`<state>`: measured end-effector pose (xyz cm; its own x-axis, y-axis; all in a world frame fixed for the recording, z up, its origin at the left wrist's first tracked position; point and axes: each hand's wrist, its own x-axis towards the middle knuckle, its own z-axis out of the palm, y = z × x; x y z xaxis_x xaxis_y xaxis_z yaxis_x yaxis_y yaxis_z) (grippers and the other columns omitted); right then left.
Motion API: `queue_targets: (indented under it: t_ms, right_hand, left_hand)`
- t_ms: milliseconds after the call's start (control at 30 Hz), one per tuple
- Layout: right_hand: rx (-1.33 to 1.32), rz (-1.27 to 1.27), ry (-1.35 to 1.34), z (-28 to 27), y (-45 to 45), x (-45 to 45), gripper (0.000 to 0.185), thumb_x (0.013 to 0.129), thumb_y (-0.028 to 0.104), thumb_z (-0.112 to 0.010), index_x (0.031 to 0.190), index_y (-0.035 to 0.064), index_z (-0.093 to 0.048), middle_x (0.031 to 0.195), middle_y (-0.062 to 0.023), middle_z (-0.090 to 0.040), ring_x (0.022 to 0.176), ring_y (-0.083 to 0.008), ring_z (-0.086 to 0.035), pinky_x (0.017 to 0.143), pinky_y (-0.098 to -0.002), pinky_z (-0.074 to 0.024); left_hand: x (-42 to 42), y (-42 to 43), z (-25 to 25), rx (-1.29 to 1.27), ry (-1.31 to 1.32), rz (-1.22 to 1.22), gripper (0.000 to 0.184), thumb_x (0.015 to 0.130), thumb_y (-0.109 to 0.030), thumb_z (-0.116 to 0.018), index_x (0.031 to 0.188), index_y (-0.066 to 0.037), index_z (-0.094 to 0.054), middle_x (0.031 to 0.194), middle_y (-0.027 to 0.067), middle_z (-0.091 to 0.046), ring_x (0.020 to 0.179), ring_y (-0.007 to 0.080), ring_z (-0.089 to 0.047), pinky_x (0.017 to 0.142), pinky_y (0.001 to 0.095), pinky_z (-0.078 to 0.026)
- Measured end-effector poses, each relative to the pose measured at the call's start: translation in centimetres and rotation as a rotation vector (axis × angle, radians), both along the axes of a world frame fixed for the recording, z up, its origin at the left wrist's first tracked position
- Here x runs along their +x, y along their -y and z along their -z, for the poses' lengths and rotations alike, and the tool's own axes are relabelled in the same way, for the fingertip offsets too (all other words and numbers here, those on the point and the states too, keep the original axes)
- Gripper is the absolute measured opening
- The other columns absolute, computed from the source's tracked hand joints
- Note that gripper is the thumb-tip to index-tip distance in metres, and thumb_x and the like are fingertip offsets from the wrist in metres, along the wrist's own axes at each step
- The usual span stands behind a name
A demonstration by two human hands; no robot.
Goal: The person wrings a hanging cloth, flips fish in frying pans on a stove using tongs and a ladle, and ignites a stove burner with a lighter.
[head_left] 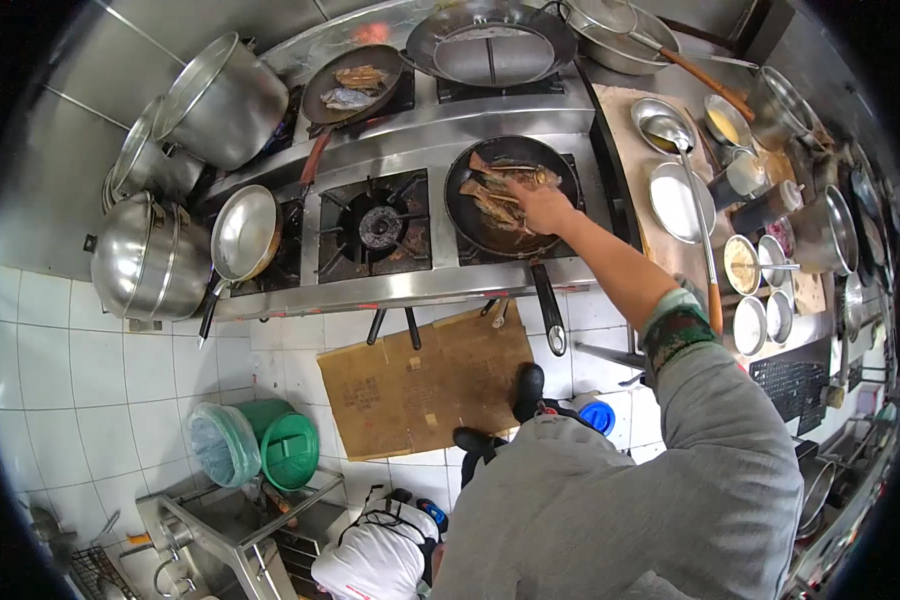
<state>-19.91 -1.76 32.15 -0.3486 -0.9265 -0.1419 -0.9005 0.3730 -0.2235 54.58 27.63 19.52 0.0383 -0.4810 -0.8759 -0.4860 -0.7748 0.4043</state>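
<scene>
My right hand [542, 207] reaches into a black frying pan [462, 232] on the front right burner. Two or so browned fish [495, 205] lie in the pan. The fingers of that hand point down and come together on the fish near the pan's middle; the fingertips are partly hidden. The pan's black handle [550, 310] sticks out over the stove's front edge. My left hand is out of view.
A bare burner [378, 228] lies left of the pan. Behind stand another pan with fish [355, 90] and a wok [490, 50]. Steel pots [220, 100] crowd the left. A ladle [705, 230] and bowls [750, 325] line the right counter. Cardboard [425, 385] covers the floor.
</scene>
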Motion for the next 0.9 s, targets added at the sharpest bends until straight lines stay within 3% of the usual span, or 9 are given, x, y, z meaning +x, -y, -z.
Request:
queue_targets:
  t_ms: [200, 267, 300, 367, 500, 633, 733, 800, 900]
  right_hand:
    - [-0.009, -0.017, 0.008, -3.2, 1.2, 1.5, 0.063, 0.079, 0.013, -0.059, 0.138, 0.0139, -0.036, 0.112, -0.0224, -0.061, 0.103, -0.0390, -0.060, 0.089, -0.0437, -0.0477]
    - [0.019, -0.024, -0.023, -1.7, 2.6, 1.2, 0.053, 0.082, 0.014, -0.056, 0.133, 0.0148, -0.043, 0.111, -0.0215, -0.062, 0.103, -0.0388, -0.060, 0.090, -0.0432, -0.0477]
    - [0.033, -0.026, -0.039, -0.9, 3.2, 1.1, 0.049, 0.083, 0.015, -0.055, 0.131, 0.0153, -0.046, 0.111, -0.0210, -0.062, 0.103, -0.0387, -0.060, 0.091, -0.0429, -0.0476]
    - [0.021, -0.044, -0.058, 0.1, 3.5, 1.5, 0.043, 0.084, 0.016, -0.053, 0.127, 0.0156, -0.050, 0.108, -0.0206, -0.063, 0.101, -0.0379, -0.061, 0.089, -0.0439, -0.0483]
    - [-0.016, 0.103, 0.117, -1.8, 3.3, 2.7, 0.044, 0.080, 0.010, -0.057, 0.123, 0.0109, -0.052, 0.102, -0.0199, -0.065, 0.093, -0.0311, -0.064, 0.075, -0.0431, -0.0512]
    - [-0.638, 0.159, 0.234, -6.8, 0.0, 8.2, 0.028, 0.084, 0.011, -0.052, 0.110, 0.0054, -0.061, 0.091, -0.0204, -0.066, 0.088, -0.0369, -0.063, 0.075, -0.0423, -0.0514]
    - [-0.669, 0.180, 0.567, -10.6, -5.7, 16.3, 0.022, 0.084, 0.011, -0.054, 0.104, 0.0071, -0.062, 0.086, -0.0122, -0.067, 0.078, -0.0255, -0.067, 0.068, -0.0359, -0.0518]
    - [-0.586, 0.110, 0.601, -9.6, -9.8, 22.0, 0.014, 0.085, 0.015, -0.055, 0.095, 0.0080, -0.062, 0.080, -0.0088, -0.065, 0.069, -0.0246, -0.062, 0.063, -0.0347, -0.0500]
    - [-0.225, 0.330, 0.590, -5.8, -16.5, 28.6, 0.015, 0.084, 0.020, -0.053, 0.086, 0.0076, -0.061, 0.075, -0.0172, -0.062, 0.073, -0.0353, -0.061, 0.064, -0.0434, -0.0479]
  left_hand:
    - [1.1, 9.0, 2.2, -0.110, -0.136, -0.200, 0.020, 0.090, -0.027, -0.052, 0.082, -0.009, -0.056, 0.069, 0.0005, -0.055, 0.061, 0.0084, -0.052, 0.052, 0.0263, -0.043]
    - [-4.3, 12.8, -5.4, -0.214, -0.011, -0.006, 0.022, 0.091, -0.027, -0.052, 0.092, -0.006, -0.058, 0.075, 0.0002, -0.057, 0.063, 0.0088, -0.053, 0.053, 0.0252, -0.043]
    - [-4.1, 13.7, -5.6, -0.260, -0.003, 0.005, 0.022, 0.091, -0.028, -0.053, 0.094, -0.007, -0.059, 0.076, -0.0001, -0.057, 0.064, 0.0087, -0.054, 0.053, 0.0248, -0.043]
    - [-3.5, 15.1, -5.8, -0.346, 0.008, 0.029, 0.024, 0.091, -0.029, -0.054, 0.099, -0.007, -0.059, 0.078, -0.0009, -0.057, 0.065, 0.0086, -0.054, 0.053, 0.0242, -0.042]
    - [-0.2, 15.8, -4.0, -0.148, 0.039, 0.020, 0.024, 0.091, -0.031, -0.057, 0.099, -0.008, -0.059, 0.079, -0.0029, -0.056, 0.070, 0.0104, -0.055, 0.054, 0.0257, -0.042]
    - [4.2, 16.7, 0.3, -0.021, -0.008, 0.083, 0.026, 0.089, -0.032, -0.057, 0.100, -0.009, -0.059, 0.080, -0.0022, -0.057, 0.069, 0.0120, -0.055, 0.054, 0.0278, -0.042]
    - [6.6, 20.5, 1.9, 0.007, -0.053, 0.284, 0.027, 0.088, -0.032, -0.057, 0.101, -0.009, -0.059, 0.080, -0.0018, -0.058, 0.069, 0.0132, -0.056, 0.054, 0.0294, -0.043]
    - [8.2, 23.4, 2.6, 0.026, -0.068, 0.426, 0.028, 0.087, -0.033, -0.057, 0.101, -0.009, -0.059, 0.080, -0.0014, -0.058, 0.069, 0.0140, -0.056, 0.055, 0.0305, -0.043]
    - [9.2, 28.5, 3.7, 0.030, -0.104, 0.545, 0.030, 0.085, -0.033, -0.057, 0.102, -0.009, -0.060, 0.081, -0.0009, -0.059, 0.069, 0.0152, -0.056, 0.055, 0.0321, -0.044]
